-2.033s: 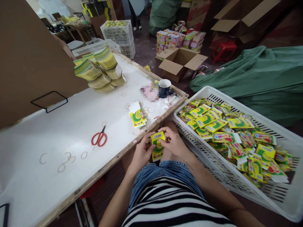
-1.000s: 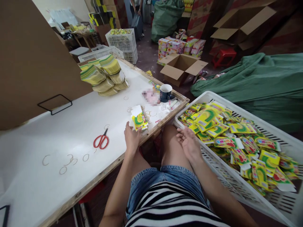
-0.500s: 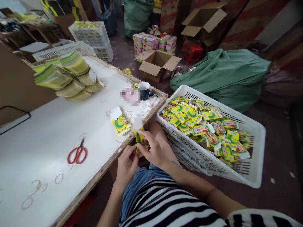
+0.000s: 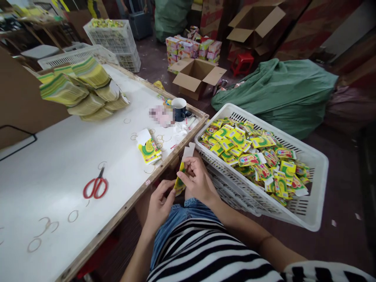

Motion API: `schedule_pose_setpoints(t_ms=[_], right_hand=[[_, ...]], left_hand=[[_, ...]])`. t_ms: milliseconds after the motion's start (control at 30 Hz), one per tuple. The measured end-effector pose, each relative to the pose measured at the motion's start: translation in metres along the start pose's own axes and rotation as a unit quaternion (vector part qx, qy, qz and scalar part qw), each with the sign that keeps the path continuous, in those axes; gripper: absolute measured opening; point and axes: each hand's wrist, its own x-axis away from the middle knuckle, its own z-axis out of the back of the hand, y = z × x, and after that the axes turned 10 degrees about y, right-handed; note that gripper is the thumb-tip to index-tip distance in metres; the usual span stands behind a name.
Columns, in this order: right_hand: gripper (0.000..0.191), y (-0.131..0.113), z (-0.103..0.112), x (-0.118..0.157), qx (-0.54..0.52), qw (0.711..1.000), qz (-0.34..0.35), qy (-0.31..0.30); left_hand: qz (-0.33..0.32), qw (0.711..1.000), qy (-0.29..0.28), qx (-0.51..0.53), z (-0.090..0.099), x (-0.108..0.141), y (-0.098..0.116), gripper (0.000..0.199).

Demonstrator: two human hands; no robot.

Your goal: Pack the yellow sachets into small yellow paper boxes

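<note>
A small yellow and green carton [image 4: 180, 181] with a white open flap is held over my lap, beside the table edge. My left hand [image 4: 160, 200] pinches its lower end. My right hand [image 4: 197, 177] grips it higher up, just below the flap. On the white table [image 4: 67, 156] lies a small stack of flat yellow cartons [image 4: 149, 150]. Red-handled scissors [image 4: 96, 187] rest farther left. To the right, a white plastic basket [image 4: 320, 188] holds many yellow cartons [image 4: 232, 143].
Tied bundles of flat cartons [image 4: 85, 90] stand at the table's back left. A dark mug [image 4: 179, 111] sits near the far corner. Beyond are an open cardboard box [image 4: 195, 88], a green sack [image 4: 279, 92] and a red stool [image 4: 242, 64]. Rubber bands [image 4: 47, 225] lie about the table.
Both hands and the carton have moved right, off the table's edge. The carton's white flap now shows higher above my right hand. The view has shifted slightly.
</note>
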Motion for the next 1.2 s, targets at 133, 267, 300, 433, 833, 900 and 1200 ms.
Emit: schedule_pose_setpoints(t_ms=[133,267,300,433,833,900,1200], right_hand=[[0.027,-0.002,-0.007,0.008,-0.079,0.996,-0.019,-0.043],[0.022,-0.005,-0.01,0.012,-0.077,0.996,-0.031,-0.044],[0.021,-0.005,-0.009,0.012,-0.066,0.997,-0.028,-0.034],[0.037,-0.001,-0.002,0.011,0.009,0.999,-0.023,0.043],[0.042,0.017,0.022,-0.002,-0.081,0.993,-0.075,-0.05],[0.04,0.018,0.028,-0.006,-0.087,0.989,-0.065,-0.103],[0.031,0.009,0.042,-0.017,-0.004,0.98,-0.034,-0.198]], left_hand=[[0.121,0.979,-0.078,0.143,-0.003,-0.002,-0.014,0.05],[0.154,0.968,-0.07,0.186,-0.007,-0.005,-0.021,0.054],[0.163,0.966,-0.055,0.191,-0.009,-0.005,-0.021,0.055],[0.177,0.96,0.054,0.212,-0.015,-0.008,-0.023,0.052],[0.086,0.989,-0.01,0.116,-0.013,-0.013,-0.013,0.075],[0.079,0.989,-0.046,0.115,-0.006,-0.015,-0.009,0.075],[0.129,0.964,-0.142,0.184,0.0,-0.011,-0.005,0.038]])
